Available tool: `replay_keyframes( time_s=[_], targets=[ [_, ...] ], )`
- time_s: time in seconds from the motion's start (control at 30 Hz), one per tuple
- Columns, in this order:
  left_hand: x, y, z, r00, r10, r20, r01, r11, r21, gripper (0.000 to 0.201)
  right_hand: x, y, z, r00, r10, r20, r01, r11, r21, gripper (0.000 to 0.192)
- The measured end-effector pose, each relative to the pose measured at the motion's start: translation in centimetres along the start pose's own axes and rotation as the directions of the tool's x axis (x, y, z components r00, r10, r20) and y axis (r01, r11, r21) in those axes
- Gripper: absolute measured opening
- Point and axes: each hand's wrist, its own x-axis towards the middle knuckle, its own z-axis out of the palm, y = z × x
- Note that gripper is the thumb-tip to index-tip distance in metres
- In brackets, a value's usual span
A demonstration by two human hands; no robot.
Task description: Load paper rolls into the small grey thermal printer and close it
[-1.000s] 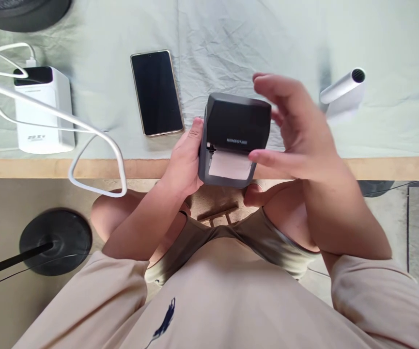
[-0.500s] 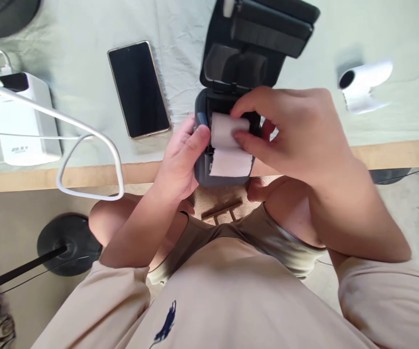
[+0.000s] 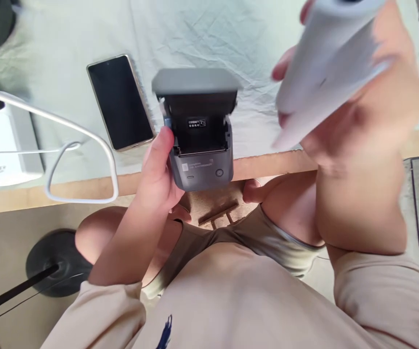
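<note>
My left hand grips the left side of a small dark grey printer held at the table's front edge. Its lid stands flipped up, and the paper bay inside shows only a small label. My right hand is raised at the upper right, blurred, and holds a white paper roll with a loose sheet end hanging down.
A black phone lies face up on the pale green cloth, left of the printer. A white power bank with a white cable sits at the far left. The wooden table edge runs across. A black stand base is on the floor.
The printer's lid was opened. My right hand lifted the paper roll out of the bay and carried it up and to the right. The view shifted.
</note>
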Motion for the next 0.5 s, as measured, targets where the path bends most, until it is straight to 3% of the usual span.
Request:
replay_keyframes(
  time_s=[0.07,0.13,0.17,0.27,0.33,0.4,0.43,0.5],
  targets=[
    [0.0,0.2,0.2,1.000,0.005,-0.004,-0.005,1.000,-0.020,0.034,1.4,2.9,-0.9,0.995,0.087,-0.040,-0.081,0.989,0.123,0.045],
    [-0.1,0.4,0.4,1.000,-0.015,-0.012,0.015,1.000,-0.020,0.028,2.5,5.8,-1.7,0.985,0.100,-0.138,-0.090,0.993,0.078,0.047],
    [-0.1,0.4,0.5,0.999,-0.036,-0.008,0.036,0.999,-0.014,0.026,2.9,7.2,-2.2,0.987,0.091,-0.132,-0.088,0.996,0.026,0.048],
    [-0.1,0.4,0.7,0.999,-0.041,-0.021,0.042,0.999,0.017,0.030,3.3,10.0,-3.3,0.990,-0.134,-0.033,0.125,0.972,-0.201,0.051],
    [-0.1,0.3,0.7,0.999,-0.027,-0.036,0.029,0.999,0.043,0.031,3.1,11.1,-3.7,0.973,-0.225,0.059,0.231,0.915,-0.331,0.054],
    [-0.1,0.3,0.7,0.999,-0.032,-0.033,0.033,0.998,0.053,0.028,2.9,11.4,-3.8,0.976,-0.183,0.118,0.217,0.863,-0.456,0.056],
    [-0.1,0.4,0.7,0.999,-0.034,-0.033,0.036,0.998,0.050,0.027,2.8,11.3,-3.8,0.976,-0.176,0.126,0.216,0.836,-0.504,0.058],
    [-0.1,0.5,0.9,0.998,-0.034,-0.061,0.036,0.999,0.031,0.029,2.4,10.2,-3.4,0.952,-0.284,0.111,0.297,0.783,-0.547,0.058]
  ],
)
